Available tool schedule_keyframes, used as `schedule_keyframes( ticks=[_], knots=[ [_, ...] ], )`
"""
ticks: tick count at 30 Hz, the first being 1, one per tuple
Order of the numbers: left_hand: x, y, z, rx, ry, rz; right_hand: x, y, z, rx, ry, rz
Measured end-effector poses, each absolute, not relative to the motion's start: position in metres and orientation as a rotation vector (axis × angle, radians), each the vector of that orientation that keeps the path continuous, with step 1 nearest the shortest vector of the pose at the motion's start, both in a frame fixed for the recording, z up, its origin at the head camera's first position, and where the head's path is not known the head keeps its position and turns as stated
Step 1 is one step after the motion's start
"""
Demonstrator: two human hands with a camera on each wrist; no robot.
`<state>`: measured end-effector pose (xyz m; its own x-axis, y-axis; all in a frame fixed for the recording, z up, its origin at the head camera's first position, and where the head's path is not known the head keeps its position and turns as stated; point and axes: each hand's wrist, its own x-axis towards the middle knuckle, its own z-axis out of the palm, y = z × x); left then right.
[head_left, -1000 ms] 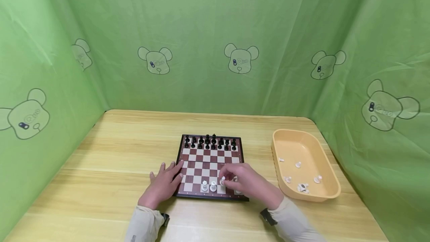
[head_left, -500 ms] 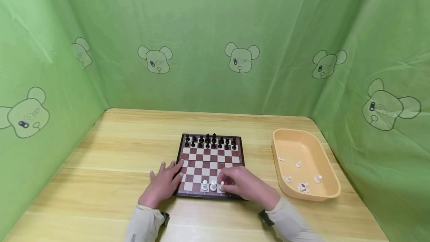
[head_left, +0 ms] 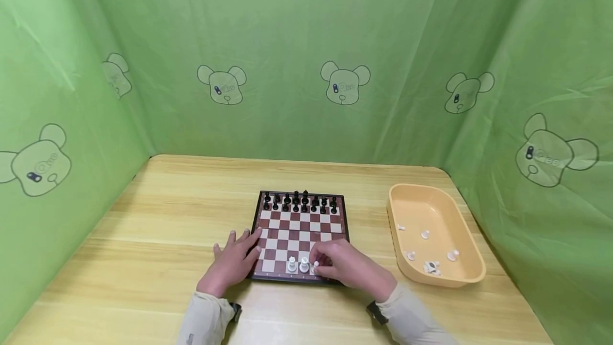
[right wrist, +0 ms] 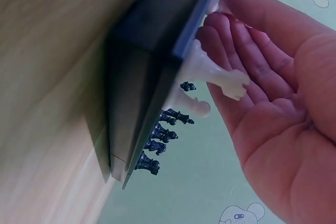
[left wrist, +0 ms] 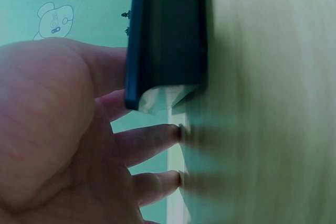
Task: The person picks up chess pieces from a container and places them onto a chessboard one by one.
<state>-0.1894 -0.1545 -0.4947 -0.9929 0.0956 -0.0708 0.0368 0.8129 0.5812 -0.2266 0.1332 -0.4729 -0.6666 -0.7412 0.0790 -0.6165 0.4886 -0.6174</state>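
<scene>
My right hand [head_left: 347, 264] pinches a white chess piece [head_left: 315, 267] between thumb and fingertips, low over the near row of the chessboard [head_left: 286, 245]. Two taller white pieces, one white piece [head_left: 292, 264] and another white piece [head_left: 304, 265], stand upright just left of it. In the right wrist view a white rook [right wrist: 220, 74] and a white pawn [right wrist: 191, 104] stand under my palm; the head view hides them behind the hand. My left hand [head_left: 231, 266] lies with spread fingers at the board's left edge, index finger and thumb over the rim, other fingertips on the table.
Black chess pieces [head_left: 295, 207] fill two rows at the board's far side. To the right, an orange tray [head_left: 433, 200] holds several white pieces [head_left: 431, 267]. Green curtains [head_left: 282, 121] surround the wooden table [head_left: 191, 196] at the back and sides.
My right hand has moved the white piece slightly down and toward me, bringing it level with the two white pieces beside it. The left hand has stayed in place.
</scene>
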Motion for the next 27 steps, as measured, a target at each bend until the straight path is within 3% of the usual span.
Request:
schedule_keyframes(
  ticks=[16,27],
  knots=[
    [-0.190,-0.154,-0.494,0.112,2.905,0.926,-0.227,0.143,-0.461,-1.107,2.538,-0.953],
    [-0.190,-0.154,-0.494,0.108,2.904,0.927,-0.238,0.201,-0.415,-0.937,2.753,-0.964]
  ],
)
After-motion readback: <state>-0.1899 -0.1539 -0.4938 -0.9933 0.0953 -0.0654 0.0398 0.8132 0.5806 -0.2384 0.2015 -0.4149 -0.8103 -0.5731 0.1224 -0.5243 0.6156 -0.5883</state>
